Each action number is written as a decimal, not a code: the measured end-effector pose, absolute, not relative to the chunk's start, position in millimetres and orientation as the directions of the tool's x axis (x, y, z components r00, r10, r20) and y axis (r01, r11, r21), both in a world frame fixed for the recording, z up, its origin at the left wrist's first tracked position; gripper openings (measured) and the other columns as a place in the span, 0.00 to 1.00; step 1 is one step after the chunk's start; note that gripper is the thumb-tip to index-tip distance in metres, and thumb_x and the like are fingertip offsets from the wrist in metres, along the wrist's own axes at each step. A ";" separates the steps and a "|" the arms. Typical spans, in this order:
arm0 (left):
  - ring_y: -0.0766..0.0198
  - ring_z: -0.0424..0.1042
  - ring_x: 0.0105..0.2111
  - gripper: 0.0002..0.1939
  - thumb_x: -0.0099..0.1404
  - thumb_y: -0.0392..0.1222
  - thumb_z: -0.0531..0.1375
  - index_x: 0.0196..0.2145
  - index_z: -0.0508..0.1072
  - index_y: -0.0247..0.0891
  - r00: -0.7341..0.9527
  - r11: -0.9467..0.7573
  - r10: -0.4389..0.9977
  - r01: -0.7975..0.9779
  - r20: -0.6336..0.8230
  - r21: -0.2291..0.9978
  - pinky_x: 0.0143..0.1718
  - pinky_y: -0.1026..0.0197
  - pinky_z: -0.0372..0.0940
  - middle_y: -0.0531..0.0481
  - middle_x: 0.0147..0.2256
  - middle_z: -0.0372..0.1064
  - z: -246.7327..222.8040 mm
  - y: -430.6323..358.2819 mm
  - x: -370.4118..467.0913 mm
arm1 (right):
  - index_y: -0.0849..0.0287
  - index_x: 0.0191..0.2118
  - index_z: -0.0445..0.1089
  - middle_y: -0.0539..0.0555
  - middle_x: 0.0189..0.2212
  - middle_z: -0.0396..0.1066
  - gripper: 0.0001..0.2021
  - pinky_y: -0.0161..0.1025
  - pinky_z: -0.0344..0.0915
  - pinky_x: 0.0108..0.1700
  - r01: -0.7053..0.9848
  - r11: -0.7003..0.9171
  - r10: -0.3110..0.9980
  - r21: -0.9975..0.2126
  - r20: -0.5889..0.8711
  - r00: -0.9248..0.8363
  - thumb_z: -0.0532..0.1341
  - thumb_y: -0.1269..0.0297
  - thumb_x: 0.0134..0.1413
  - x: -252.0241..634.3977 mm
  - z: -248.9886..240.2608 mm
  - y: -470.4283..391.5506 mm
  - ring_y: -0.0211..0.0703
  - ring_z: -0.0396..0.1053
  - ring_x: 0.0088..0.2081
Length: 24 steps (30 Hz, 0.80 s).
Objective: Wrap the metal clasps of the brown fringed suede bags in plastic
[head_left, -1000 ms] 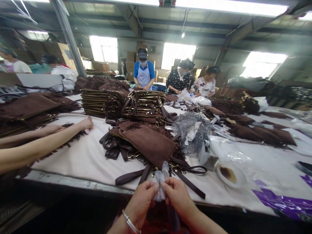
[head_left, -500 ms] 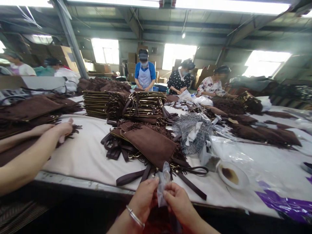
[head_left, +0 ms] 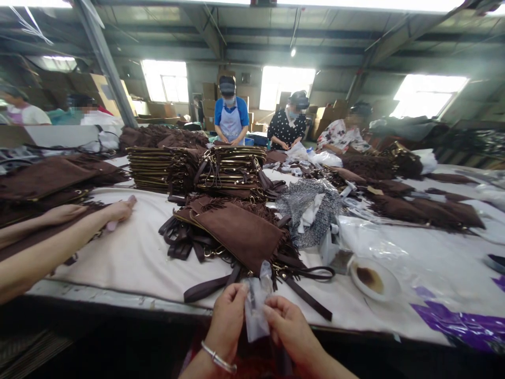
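Plastic sleeve (head_left: 255,317): six o'clock, by the bench (head_left: 118,263); uneven tugging could have torn it.
Left hand (head_left: 228,317), right hand (head_left: 291,322): both pinched it.
Bowl (head_left: 389,287): four o'clock; I thought an elbow could tip it.

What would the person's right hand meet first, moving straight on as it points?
The right hand touches the plastic wrapper; straight beyond that, probably the left hand, though depth is unclear.

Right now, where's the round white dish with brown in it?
In the head view, right of centre: the white dish sits toward the near edge of the table, between the right hand and the purple plastic.
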<state>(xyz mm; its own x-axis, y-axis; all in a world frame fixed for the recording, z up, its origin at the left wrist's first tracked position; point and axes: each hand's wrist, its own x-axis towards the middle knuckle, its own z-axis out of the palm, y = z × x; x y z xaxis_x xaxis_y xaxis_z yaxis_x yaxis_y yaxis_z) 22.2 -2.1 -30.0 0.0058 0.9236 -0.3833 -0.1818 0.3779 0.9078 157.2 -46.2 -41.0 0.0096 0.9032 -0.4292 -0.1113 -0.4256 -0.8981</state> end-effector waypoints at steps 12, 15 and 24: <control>0.66 0.69 0.24 0.19 0.48 0.51 0.70 0.31 0.73 0.34 0.175 0.525 0.847 -0.415 -0.501 0.743 0.28 0.64 0.65 0.51 0.25 0.72 -18.3 -4.4 26.0 | 0.61 0.49 0.68 0.62 0.40 0.75 0.16 0.45 0.67 0.44 0.698 0.249 0.968 -0.672 0.184 -0.168 0.55 0.66 0.55 151.9 -10.3 -54.0 0.52 0.72 0.40; 0.68 0.69 0.23 0.15 0.45 0.43 0.72 0.27 0.73 0.33 0.210 0.578 0.806 -0.479 -0.554 0.660 0.27 0.67 0.64 0.52 0.22 0.70 -21.8 -0.1 25.7 | 0.67 0.56 0.64 0.68 0.44 0.73 0.24 0.51 0.68 0.45 0.726 0.412 0.910 -0.550 0.213 -0.356 0.58 0.64 0.53 149.2 -12.4 -57.1 0.59 0.72 0.42; 0.69 0.68 0.21 0.12 0.49 0.39 0.70 0.26 0.71 0.34 0.297 0.624 0.775 -0.497 -0.558 0.603 0.23 0.67 0.62 0.53 0.21 0.69 -29.7 3.4 22.3 | 0.60 0.48 0.71 0.58 0.38 0.75 0.14 0.41 0.67 0.43 0.415 0.184 0.978 -0.891 0.125 -0.166 0.55 0.63 0.59 157.8 -5.7 -56.3 0.47 0.72 0.38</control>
